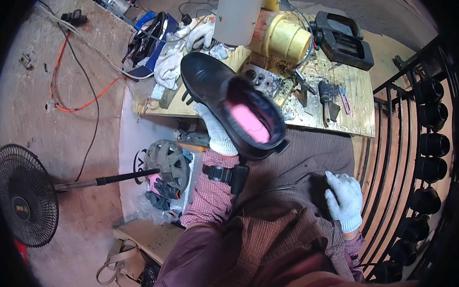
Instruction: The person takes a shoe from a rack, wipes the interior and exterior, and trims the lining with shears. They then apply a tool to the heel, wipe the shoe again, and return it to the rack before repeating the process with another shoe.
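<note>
The left hand [215,128], in a white knit glove, is raised in front of the body with its fingers curled in a grip, the forearm in a red checked sleeve rising from the lower middle and a black strap around the wrist. The right hand [344,199], also gloved in white, lies low at the right, palm down, fingers loosely spread and holding nothing

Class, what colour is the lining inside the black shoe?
Pink; the lining of the shoe shows best in the head view.
</note>
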The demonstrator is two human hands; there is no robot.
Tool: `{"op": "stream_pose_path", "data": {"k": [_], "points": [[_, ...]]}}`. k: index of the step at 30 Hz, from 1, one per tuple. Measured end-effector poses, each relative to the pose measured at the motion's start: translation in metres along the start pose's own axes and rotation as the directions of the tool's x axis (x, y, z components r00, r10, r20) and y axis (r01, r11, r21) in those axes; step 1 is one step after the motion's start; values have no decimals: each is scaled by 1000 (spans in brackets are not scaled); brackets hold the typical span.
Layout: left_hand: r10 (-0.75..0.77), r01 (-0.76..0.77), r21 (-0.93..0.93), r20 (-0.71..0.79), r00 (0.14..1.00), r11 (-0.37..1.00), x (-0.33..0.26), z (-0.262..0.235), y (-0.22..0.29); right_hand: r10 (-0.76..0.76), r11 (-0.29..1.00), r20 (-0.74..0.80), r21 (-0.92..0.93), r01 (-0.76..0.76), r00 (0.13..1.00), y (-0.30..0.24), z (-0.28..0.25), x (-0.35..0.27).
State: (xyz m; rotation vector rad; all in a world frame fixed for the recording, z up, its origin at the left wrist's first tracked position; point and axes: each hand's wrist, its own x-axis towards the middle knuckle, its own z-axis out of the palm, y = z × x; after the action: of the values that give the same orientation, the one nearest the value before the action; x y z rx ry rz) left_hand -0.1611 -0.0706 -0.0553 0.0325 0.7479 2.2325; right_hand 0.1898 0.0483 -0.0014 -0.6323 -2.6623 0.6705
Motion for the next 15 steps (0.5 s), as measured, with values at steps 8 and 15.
{"op": "stream_pose_path", "data": {"k": [8, 15], "points": [[148, -109, 154, -272, 951, 982, -15, 32, 25, -7, 999, 78, -42, 10, 997, 4, 2, -5], [293, -245, 259, -165, 942, 934, 9, 50, 48, 43, 998, 92, -42, -39, 995, 11, 6, -10]]}}
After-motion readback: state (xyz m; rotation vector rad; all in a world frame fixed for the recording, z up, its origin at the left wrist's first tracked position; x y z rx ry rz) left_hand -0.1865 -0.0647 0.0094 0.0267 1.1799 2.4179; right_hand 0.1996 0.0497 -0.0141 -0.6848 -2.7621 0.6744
